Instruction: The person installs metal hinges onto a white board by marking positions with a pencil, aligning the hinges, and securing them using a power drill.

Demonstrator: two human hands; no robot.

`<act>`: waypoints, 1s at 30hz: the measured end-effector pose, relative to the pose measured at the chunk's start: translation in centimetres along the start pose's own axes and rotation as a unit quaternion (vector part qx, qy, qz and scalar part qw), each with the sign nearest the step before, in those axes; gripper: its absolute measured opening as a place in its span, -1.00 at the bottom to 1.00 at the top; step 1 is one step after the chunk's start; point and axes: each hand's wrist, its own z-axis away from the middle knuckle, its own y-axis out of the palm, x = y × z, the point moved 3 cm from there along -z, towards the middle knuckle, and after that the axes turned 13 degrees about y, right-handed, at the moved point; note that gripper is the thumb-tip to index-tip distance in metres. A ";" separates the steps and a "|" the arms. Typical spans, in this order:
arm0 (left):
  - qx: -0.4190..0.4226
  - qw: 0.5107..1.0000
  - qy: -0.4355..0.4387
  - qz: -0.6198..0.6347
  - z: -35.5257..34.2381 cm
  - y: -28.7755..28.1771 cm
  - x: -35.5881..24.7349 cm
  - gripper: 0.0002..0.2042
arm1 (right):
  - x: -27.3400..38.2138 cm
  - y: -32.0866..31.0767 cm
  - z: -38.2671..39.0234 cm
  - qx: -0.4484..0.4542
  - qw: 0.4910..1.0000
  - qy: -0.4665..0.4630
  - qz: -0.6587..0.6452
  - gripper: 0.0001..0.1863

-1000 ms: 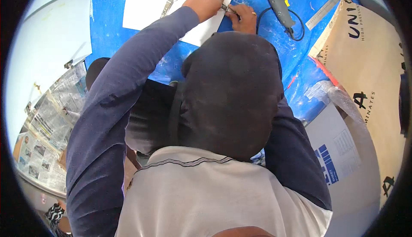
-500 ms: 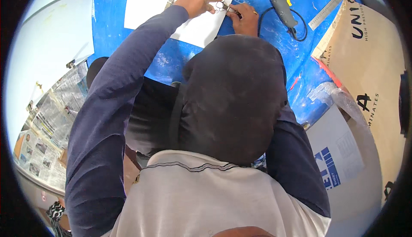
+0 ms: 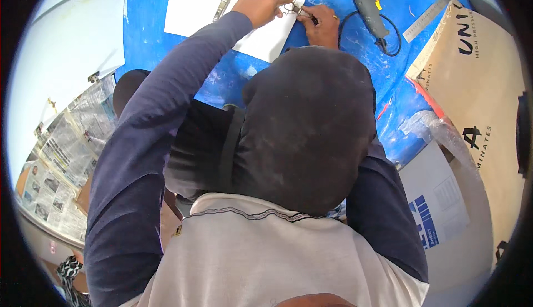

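Note:
My left hand reaches in over a white panel. Its forefinger and thumb are stretched to either side of the round end of a metal cabinet hinge near the panel's right edge. At the other end of this hinge, my right hand has closed its fingers in a pinch on the arm. Contact under the fingers is partly hidden. To the left of my left hand, a second metal hinge lies on the panel, touched by neither hand. My raised knee in black trousers stands below both hands.
A grey power drill with a looped black cord lies on the blue surface right of my hands. Beyond it are a steel ruler and a large brown wrapped sheet. Newspaper sheets spread at left.
The scene has shifted slightly to the right and down in view. More of the second hinge shows beside my left hand. Both hands remain at the same hinge.

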 end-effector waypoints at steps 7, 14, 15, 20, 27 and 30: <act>0.003 1.000 -0.026 0.009 0.0 -0.4 -0.5 -0.47 | 0.6 -0.2 -0.1 -0.009 1.000 0.011 0.019 -0.68; -0.017 0.996 -0.048 0.079 -0.1 -1.8 -0.4 -0.46 | 3.1 1.3 0.6 -0.045 0.992 0.040 0.106 -0.50; -0.018 0.992 -0.060 0.105 0.0 -1.7 -0.1 -0.48 | 2.8 1.4 0.6 -0.042 0.992 0.045 0.108 -0.48; -0.137 0.942 -0.056 0.300 1.1 -0.3 3.1 -0.62 | 2.3 1.8 0.3 -0.032 0.994 0.027 0.102 -0.48; -0.084 0.973 -0.169 0.131 -1.8 -0.3 2.4 -0.66 | 2.1 1.4 0.5 -0.036 0.995 0.036 0.085 -0.47; -0.091 0.983 -0.157 -0.021 -3.1 -0.2 1.9 -0.65 | 2.0 1.6 0.4 -0.042 0.995 0.030 0.090 -0.47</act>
